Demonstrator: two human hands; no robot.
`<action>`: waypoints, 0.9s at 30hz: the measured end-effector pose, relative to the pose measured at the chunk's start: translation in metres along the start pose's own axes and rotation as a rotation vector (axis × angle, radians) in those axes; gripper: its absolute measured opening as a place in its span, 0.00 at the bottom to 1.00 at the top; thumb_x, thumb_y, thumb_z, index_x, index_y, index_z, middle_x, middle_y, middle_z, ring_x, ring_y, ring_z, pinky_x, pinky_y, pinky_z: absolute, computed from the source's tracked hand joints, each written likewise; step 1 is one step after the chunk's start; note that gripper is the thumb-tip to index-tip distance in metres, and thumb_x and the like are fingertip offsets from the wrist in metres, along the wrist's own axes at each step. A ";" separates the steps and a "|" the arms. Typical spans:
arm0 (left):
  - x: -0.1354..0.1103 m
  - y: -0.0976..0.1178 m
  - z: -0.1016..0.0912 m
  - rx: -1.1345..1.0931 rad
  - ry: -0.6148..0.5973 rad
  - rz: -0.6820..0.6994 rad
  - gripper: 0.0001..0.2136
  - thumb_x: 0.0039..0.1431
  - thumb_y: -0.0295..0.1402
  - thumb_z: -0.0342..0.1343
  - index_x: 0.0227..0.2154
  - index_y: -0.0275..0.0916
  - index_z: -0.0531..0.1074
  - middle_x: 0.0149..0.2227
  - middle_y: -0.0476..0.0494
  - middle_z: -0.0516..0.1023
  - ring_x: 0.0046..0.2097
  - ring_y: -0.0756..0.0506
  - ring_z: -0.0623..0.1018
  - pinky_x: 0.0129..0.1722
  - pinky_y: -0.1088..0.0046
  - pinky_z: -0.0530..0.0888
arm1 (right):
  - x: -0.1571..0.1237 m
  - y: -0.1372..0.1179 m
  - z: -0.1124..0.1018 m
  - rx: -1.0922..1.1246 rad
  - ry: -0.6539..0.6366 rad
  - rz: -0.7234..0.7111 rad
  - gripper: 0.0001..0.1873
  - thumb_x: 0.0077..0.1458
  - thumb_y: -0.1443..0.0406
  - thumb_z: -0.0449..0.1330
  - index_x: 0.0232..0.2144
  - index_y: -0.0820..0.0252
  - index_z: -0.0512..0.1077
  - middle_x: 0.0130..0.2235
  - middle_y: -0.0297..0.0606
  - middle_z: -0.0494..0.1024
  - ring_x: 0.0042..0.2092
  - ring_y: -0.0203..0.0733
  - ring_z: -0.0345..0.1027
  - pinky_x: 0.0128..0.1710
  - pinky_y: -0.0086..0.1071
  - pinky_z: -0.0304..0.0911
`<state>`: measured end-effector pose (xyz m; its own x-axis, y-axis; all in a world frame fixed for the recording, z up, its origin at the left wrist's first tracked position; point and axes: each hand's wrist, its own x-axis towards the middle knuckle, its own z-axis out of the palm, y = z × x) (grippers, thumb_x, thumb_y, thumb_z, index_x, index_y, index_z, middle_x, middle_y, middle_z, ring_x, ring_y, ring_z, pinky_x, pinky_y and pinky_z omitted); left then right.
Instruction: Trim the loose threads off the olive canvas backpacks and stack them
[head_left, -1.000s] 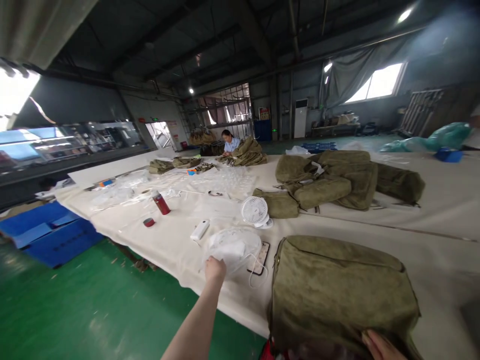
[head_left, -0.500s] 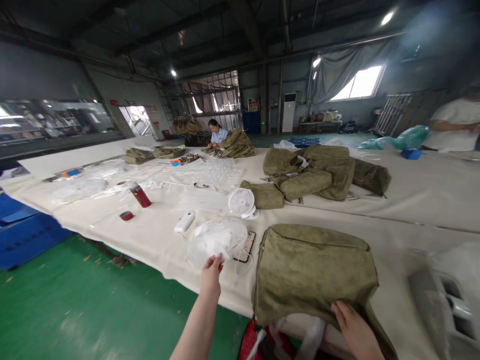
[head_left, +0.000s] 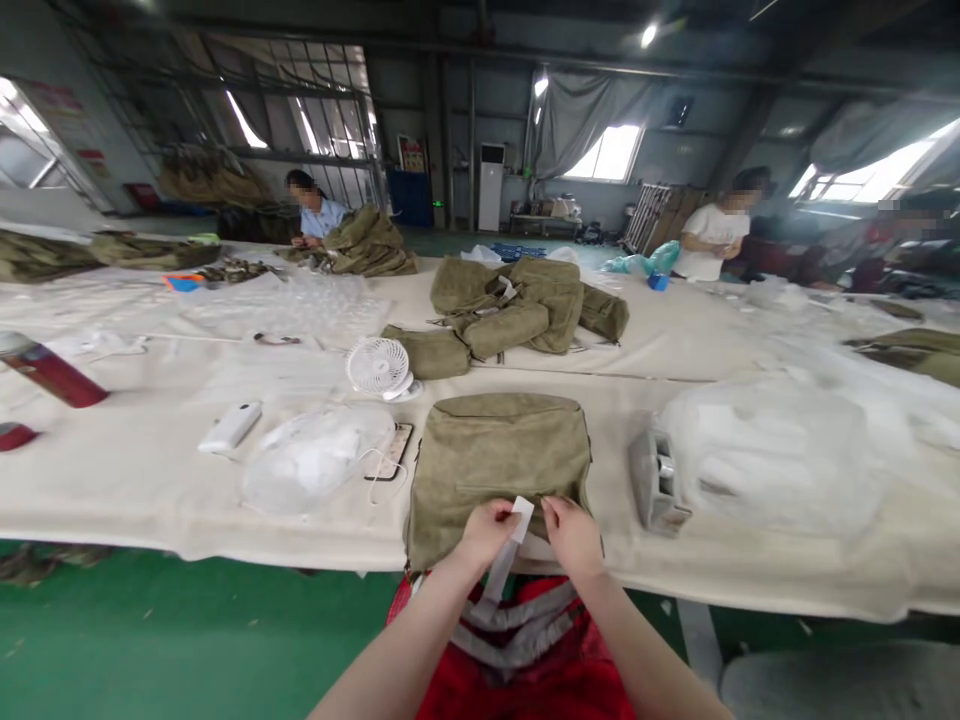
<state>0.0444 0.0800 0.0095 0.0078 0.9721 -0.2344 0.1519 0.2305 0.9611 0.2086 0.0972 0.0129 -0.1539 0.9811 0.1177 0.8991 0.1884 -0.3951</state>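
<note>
Red cloth (head_left: 525, 690) is nearest, cut off by the lower edge. The left hand (head_left: 489, 530) pinches a white tag (head_left: 523, 512). The right hand (head_left: 573, 535) keeps its fingers narrow close beside it; whether they grip something, I cannot tell. The olive bag (head_left: 502, 445) lies on the table (head_left: 150, 500), its near side partly hidden by both hands. Beyond, a plastic bag (head_left: 315, 455) partly covers a phone (head_left: 393, 458). Farther, behind a white fan (head_left: 377, 367), piled bags (head_left: 525, 310) overlap, so their number is hard to count.
</note>
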 end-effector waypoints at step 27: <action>0.028 -0.005 0.045 0.300 0.191 0.072 0.12 0.56 0.33 0.47 0.30 0.37 0.75 0.29 0.45 0.79 0.31 0.48 0.76 0.33 0.75 0.69 | 0.002 0.014 0.009 0.544 0.016 0.116 0.13 0.51 0.68 0.52 0.34 0.56 0.75 0.37 0.36 0.79 0.39 0.39 0.72 0.42 0.29 0.64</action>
<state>0.0885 0.1043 -0.0084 -0.1515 0.9824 -0.1094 0.4414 0.1662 0.8818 0.2172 0.1018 -0.0004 -0.0567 0.9967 0.0573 0.5677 0.0794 -0.8194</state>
